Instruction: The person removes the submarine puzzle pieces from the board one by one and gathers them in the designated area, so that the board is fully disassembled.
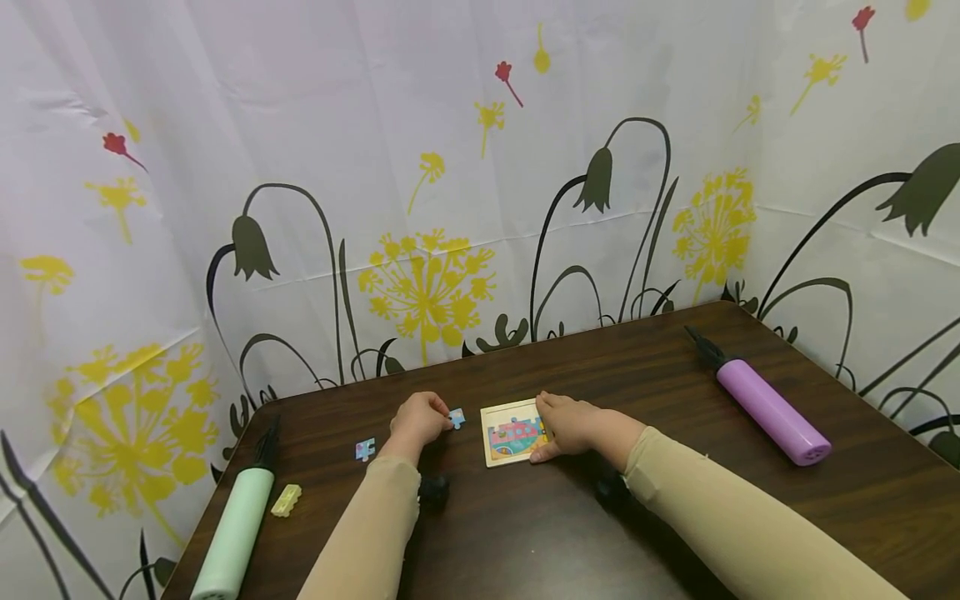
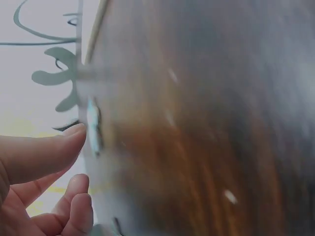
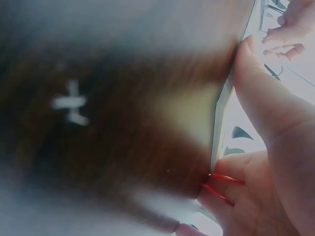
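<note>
In the head view, a square wooden puzzle board [image 1: 497,461] with a colourful picture lies on the table. My right hand [image 1: 573,427] grips its right side, thumb near the bottom corner and fingers at the top. The board's pale edge [image 3: 220,110] runs between thumb and fingers in the right wrist view. Left of the board, my left hand [image 1: 418,422] pinches the left edge of a blue puzzle piece [image 1: 457,418]. The left wrist view shows this piece [image 2: 93,127] edge-on at the thumb tip; the index fingertip is hidden. Another blue piece [image 1: 365,450] lies farther left.
A green pump [image 1: 236,529] lies at the table's left edge, with a small yellow block [image 1: 287,501] beside it. Toward the right edge lies a purple pump [image 1: 772,411]. A flower-patterned curtain [image 1: 450,192] hangs behind the brown table [image 1: 525,542].
</note>
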Motion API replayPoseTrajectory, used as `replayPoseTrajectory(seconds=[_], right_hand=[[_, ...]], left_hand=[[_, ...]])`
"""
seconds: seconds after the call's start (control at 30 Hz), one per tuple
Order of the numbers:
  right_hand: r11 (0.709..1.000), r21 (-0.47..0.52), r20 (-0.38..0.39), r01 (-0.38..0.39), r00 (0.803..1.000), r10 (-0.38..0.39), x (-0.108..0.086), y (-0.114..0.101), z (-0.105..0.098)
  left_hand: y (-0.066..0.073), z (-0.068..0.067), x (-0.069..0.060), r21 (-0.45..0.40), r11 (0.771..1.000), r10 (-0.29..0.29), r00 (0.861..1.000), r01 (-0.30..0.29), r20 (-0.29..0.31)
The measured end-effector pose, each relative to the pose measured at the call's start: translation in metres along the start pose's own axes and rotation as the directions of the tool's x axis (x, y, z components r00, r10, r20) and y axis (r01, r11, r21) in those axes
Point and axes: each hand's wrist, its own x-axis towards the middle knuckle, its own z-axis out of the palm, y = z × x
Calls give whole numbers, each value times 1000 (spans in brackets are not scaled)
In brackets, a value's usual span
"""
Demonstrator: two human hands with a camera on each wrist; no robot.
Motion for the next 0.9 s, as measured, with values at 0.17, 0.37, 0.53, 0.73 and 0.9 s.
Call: replayPoseTrajectory(seconds=[0.17, 0.37, 0.53, 0.73, 0.9], right_hand=[[1000, 5, -8, 2, 1000, -2, -1, 0, 0], [1000, 21, -7, 2, 1000, -2, -2, -1, -1], [1000, 11, 1, -1, 1000, 1, -2, -2, -1], [1000, 7, 0, -1, 1000, 1, -2, -2, -1], [1000, 5, 3, -6, 1000, 6, -3, -1, -1]], left_hand=[[16, 3, -4, -18, 998, 63, 998, -62, 17], [33, 14, -10, -20, 991, 130, 989, -129, 64], [41, 19, -15, -17, 989, 148, 982, -147, 118], [39, 26, -18, -26, 990, 139, 974, -136, 180], [36, 30, -19, -38, 988, 157, 971, -152, 182]])
